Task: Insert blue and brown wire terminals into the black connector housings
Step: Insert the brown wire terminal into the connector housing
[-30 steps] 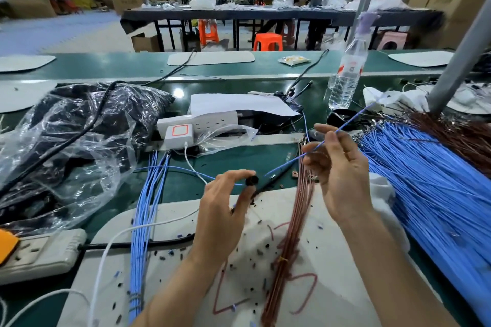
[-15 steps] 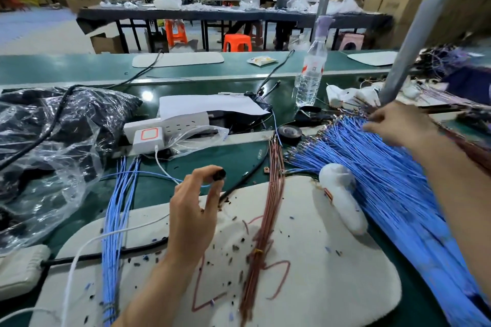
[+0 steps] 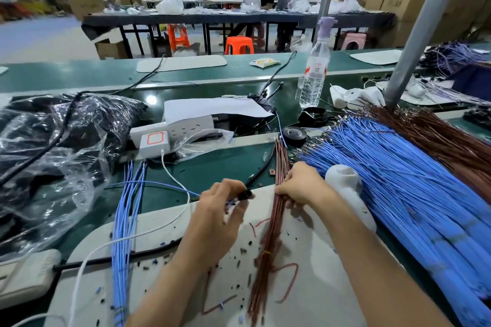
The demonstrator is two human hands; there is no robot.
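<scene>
1. The black connector housing [image 3: 245, 194] is pinched in my left hand [image 3: 218, 218], over the far edge of the white mat [image 3: 305, 260].
2. The brown wire bunch [image 3: 265, 255] lies just to the right of it. The bunch is long and runs from far away down toward me.
3. My right hand [image 3: 300, 186] is the nearer one to the bunch. Its fingers curl round the wires near the far end. I cannot tell if one wire is picked out; it is too blurry.
4. I think the next move is short: bring a brown tip left to the housing.
5. The big blue wire pile [image 3: 398, 180] lies further right.
</scene>
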